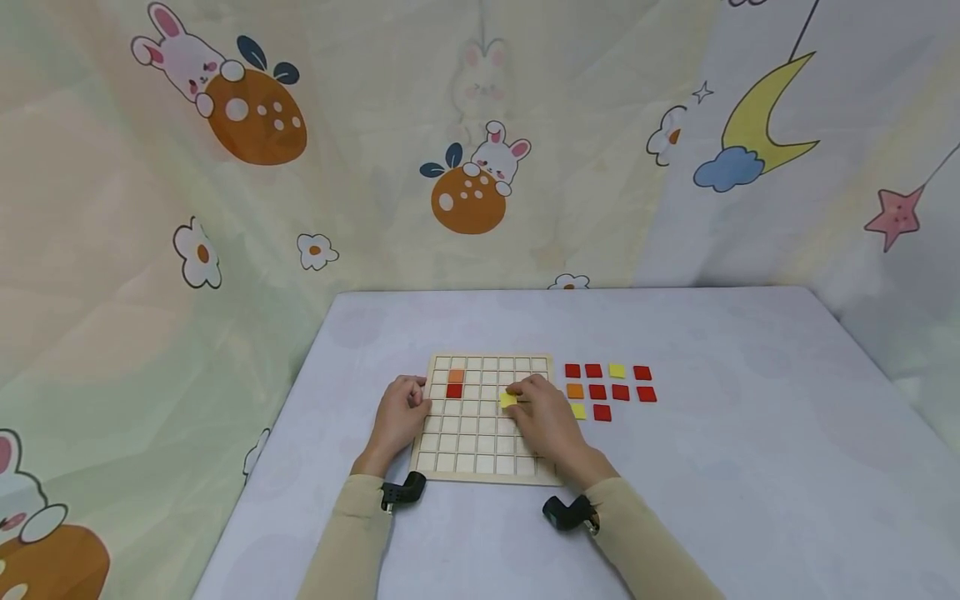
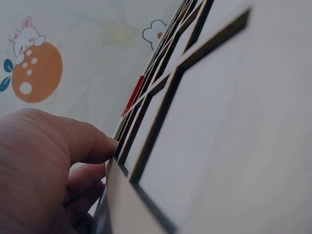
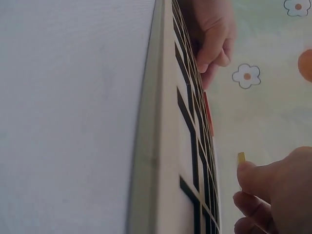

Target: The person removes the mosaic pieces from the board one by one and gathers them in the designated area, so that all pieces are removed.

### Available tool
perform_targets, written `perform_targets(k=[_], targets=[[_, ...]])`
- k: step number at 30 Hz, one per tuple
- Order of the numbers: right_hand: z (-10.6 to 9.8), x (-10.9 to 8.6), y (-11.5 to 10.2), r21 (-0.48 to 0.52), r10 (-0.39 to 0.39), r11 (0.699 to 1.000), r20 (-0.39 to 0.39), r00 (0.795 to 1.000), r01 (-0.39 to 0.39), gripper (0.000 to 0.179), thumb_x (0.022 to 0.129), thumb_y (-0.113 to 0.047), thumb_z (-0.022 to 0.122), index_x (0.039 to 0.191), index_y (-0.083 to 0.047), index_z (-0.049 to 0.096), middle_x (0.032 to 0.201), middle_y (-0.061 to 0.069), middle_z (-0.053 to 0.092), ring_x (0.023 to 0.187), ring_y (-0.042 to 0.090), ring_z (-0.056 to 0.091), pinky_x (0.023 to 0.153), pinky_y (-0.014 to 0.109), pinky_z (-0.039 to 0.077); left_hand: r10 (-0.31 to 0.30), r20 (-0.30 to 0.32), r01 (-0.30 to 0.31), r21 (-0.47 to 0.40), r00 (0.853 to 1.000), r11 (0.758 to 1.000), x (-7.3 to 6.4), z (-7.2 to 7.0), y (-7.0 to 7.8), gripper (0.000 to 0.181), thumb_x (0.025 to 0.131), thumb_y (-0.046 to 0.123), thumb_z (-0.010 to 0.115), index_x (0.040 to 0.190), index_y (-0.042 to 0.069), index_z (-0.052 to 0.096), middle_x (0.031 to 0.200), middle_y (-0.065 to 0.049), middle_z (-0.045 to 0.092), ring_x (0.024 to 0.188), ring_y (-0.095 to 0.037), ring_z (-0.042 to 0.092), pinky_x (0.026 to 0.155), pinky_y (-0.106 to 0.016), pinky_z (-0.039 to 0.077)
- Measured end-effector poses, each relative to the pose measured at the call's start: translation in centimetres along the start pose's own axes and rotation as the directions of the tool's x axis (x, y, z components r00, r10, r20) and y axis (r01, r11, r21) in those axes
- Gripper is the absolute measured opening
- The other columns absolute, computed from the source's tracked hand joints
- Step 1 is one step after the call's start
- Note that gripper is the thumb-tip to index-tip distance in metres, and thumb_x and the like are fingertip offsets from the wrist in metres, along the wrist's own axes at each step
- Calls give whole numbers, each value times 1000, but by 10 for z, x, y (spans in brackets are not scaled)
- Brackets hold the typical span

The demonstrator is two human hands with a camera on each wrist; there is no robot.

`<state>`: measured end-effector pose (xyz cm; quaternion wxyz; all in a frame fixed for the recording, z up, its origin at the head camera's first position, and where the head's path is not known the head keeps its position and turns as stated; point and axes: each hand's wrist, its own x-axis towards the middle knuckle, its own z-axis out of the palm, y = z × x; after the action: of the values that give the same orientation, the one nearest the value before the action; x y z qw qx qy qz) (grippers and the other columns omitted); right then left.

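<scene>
A wooden grid board (image 1: pixel 472 479) with square cells lies on the table. Along its left edge my left hand (image 1: pixel 401 410) holds the rim, the thumb on top and the other fingers curled by the side, as the left wrist view shows. Over the right part of the grid, my right hand (image 1: pixel 551 421) pinches a yellow square tile (image 1: pixel 508 400) between thumb and fingers. The right wrist view shows this tile's edge (image 3: pixel 241 157) raised off the board. An orange tile (image 1: pixel 456 376) and, just below it, a red tile (image 1: pixel 454 391) sit in cells at upper left.
Right of the board, loose tiles lie in rough rows: several red ones (image 1: pixel 620 392), an orange one (image 1: pixel 574 392), and yellow ones (image 1: pixel 617 371), one partly behind my right hand. A pale cloth covers the table (image 1: pixel 750 467). A patterned curtain (image 1: pixel 375 167) hangs behind.
</scene>
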<state>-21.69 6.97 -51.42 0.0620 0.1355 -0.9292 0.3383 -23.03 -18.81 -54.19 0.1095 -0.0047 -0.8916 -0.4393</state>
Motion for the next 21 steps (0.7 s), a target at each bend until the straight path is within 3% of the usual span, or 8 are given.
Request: perform_targets(k=[10, 21], targets=[[-11, -8, 11, 12, 36, 999, -21, 999, -36, 34, 87, -16, 73, 120, -13, 67, 113, -1, 59, 101, 18, 60, 86, 35, 54, 16, 5, -16, 8, 1000, 1000, -1, -1, 1, 31, 84, 2, 67, 68, 11, 42, 121, -11, 62, 120, -32, 52, 79, -36, 36], [-17, -18, 17, 48, 75, 996, -25, 997, -74, 31, 89, -19, 71, 119, -13, 68, 115, 0, 58, 101, 19, 56, 84, 35, 54, -4, 22, 4, 16, 1000, 1000, 0, 0, 1, 30, 86, 3, 67, 69, 10, 43, 123, -10, 61, 122, -30, 51, 78, -35, 36]])
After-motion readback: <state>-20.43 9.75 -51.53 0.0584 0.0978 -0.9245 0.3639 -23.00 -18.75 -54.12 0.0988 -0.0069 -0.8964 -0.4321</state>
